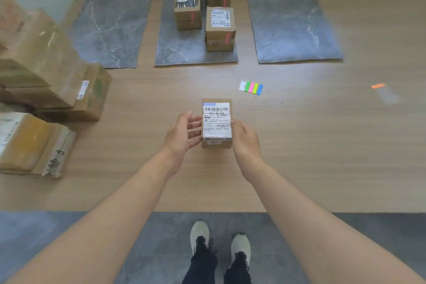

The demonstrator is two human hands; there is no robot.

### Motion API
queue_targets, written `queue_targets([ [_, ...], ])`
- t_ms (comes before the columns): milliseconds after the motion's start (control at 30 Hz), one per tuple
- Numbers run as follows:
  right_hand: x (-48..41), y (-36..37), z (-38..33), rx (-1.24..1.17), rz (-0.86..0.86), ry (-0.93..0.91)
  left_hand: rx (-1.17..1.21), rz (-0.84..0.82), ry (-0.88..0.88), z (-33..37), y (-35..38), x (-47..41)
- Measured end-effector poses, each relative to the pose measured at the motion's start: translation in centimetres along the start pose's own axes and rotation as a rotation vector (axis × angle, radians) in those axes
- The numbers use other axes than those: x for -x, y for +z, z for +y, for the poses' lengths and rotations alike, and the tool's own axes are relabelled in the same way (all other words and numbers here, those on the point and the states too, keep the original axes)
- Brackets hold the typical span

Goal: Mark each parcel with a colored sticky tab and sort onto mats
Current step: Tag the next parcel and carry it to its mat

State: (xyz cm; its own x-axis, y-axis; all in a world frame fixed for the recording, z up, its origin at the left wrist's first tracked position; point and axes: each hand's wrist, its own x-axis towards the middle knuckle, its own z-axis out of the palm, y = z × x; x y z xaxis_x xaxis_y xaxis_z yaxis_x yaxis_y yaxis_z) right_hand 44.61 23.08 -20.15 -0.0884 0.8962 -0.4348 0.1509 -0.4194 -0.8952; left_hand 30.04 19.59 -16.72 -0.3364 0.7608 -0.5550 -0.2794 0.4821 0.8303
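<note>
Wood tabletop, hands outstretched, clasping parcel

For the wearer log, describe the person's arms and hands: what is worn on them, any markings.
The left forearm and right forearm are bare as far as the frame shows: no sleeves, no watch or band. The left grip and right grip are bare hands, with no gloves and no rings visible. No markings show.
</note>
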Motion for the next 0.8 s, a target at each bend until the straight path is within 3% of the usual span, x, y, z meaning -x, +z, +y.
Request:
queue_targets([
  [400,-3.1,1.0,1.8,0.071,0.226,0.136,-0.173,-0.103,-0.112,-1.0,-2.2,-4.4],
  [800,-9.5,-1.9,-1.5,0.0,0.353,0.066,-0.169,-0.2,-0.003,5.6,3.0,-10.3],
])
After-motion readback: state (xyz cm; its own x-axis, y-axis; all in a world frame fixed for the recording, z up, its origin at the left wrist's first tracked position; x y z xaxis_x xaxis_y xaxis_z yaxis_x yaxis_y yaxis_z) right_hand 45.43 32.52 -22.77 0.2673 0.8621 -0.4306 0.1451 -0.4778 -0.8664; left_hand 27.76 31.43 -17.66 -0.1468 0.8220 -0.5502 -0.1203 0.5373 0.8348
